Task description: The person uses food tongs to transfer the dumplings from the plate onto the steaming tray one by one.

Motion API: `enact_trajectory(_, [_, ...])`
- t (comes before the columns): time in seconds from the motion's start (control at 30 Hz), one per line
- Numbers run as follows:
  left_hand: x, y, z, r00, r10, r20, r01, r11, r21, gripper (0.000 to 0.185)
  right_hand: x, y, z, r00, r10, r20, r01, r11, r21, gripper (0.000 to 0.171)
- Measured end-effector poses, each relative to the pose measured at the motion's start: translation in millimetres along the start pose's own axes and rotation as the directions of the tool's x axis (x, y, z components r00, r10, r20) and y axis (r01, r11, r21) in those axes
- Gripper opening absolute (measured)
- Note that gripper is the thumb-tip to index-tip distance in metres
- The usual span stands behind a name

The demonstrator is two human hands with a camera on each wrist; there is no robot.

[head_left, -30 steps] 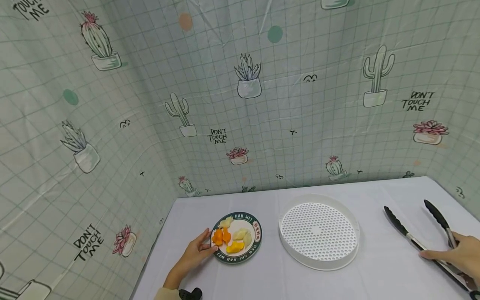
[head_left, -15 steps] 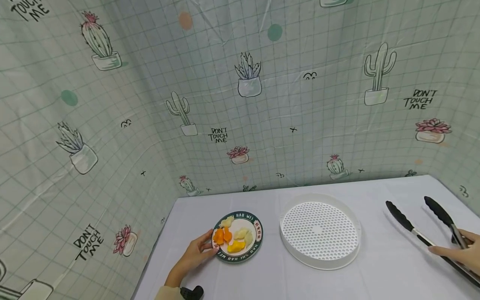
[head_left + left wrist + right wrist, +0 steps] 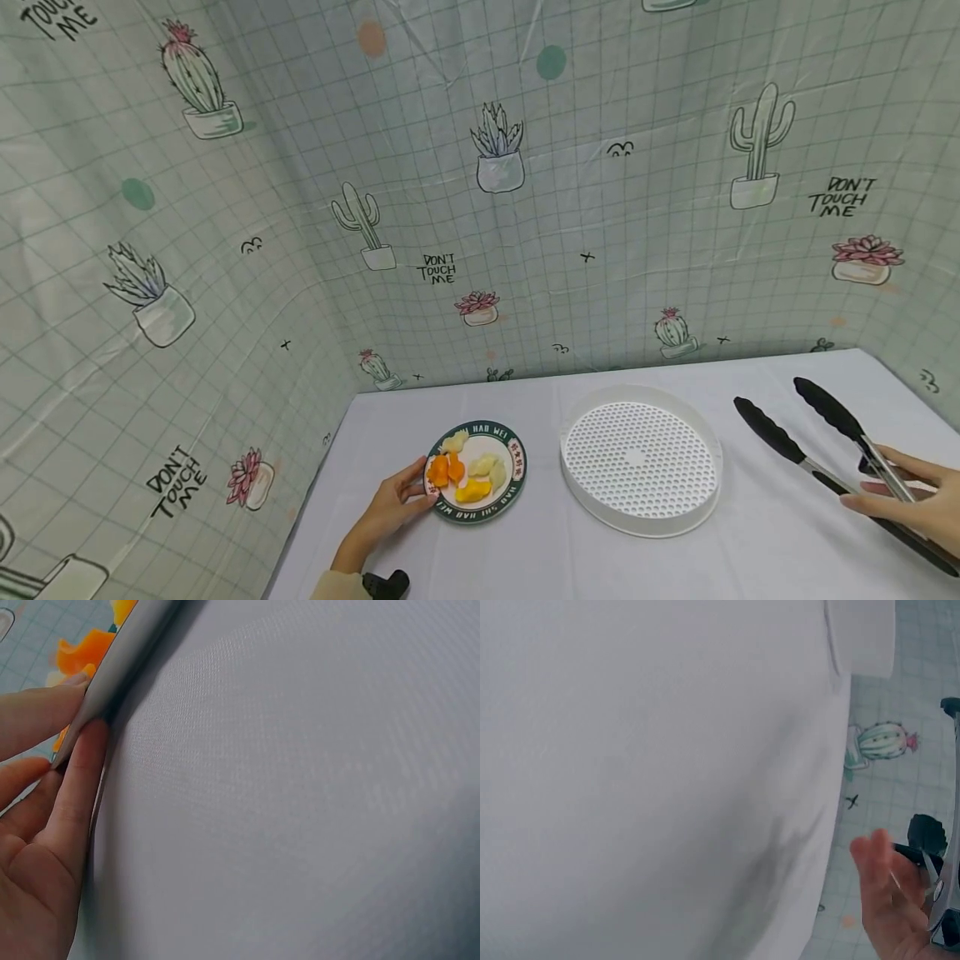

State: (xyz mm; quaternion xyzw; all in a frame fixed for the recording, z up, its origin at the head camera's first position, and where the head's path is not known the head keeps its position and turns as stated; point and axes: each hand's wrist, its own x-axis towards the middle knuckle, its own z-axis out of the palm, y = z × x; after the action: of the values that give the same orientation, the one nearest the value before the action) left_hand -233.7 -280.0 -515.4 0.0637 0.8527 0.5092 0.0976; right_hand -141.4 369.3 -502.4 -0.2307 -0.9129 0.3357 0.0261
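1. Two hands, both mine, work over a white-covered tabletop (image 3: 540, 554) in front of a cactus-print cloth (image 3: 555, 200).

2. At left, my left hand (image 3: 388, 507) pinches the near-left rim of a small green-edged plate (image 3: 480, 513), thumb above and fingers tucked under, as the left wrist view confirms. Whether that edge is raised slightly, I cannot tell.

3. On the plate, which sits left of the tabletop's middle, lie orange pieces (image 3: 438, 471), a yellow piece (image 3: 473, 491) and pale pieces (image 3: 483, 467), all apparently food.

4. At right, my right hand (image 3: 922, 502) grips a pair of long tongs (image 3: 828, 408), thumb on one arm, fingers along the other. The black tips stand well apart with nothing between them, seemingly held above the tabletop.

5. Between plate and tongs stands a round white tray (image 3: 637, 526) with a holed base, touched by neither hand.

6. Progress, as I judge it: plate steadied and tongs taken up, so the preparation looks done. Every piece in view lies on the plate; the tongs' actual gripping appears not yet begun.
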Motion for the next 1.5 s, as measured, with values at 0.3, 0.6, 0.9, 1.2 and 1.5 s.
enact_trajectory(0.3, [-2.3,0.0,0.1,1.000,-0.006,-0.007,0.006,1.000,0.005,0.077,-14,-26,-3,0.982,-0.158,0.104,0.142,0.979,0.147,0.113])
enact_trajectory(0.6, [-3.8,5.6,-0.8,1.000,0.002,-0.025,-0.002,1.000,0.002,0.075,-31,-59,-1,0.940,-0.291,0.178,0.258,0.948,0.186,0.104])
enact_trajectory(0.9, [-1.8,1.1,-2.0,1.000,0.006,-0.015,-0.007,1.000,-0.022,0.076,-42,-96,10,0.914,-0.322,0.247,0.274,0.938,0.212,0.100])
enact_trajectory(1.2, [-1.7,0.1,0.3,1.000,0.007,-0.022,-0.008,0.999,-0.031,0.073,-59,-119,28,0.860,-0.449,0.241,0.348,0.863,0.365,0.095])
enact_trajectory(1.5, [-2.0,-0.2,-2.1,1.000,0.020,-0.012,-0.020,0.999,-0.029,0.076,-67,-140,42,0.834,-0.450,0.320,0.316,0.864,0.393,0.101])
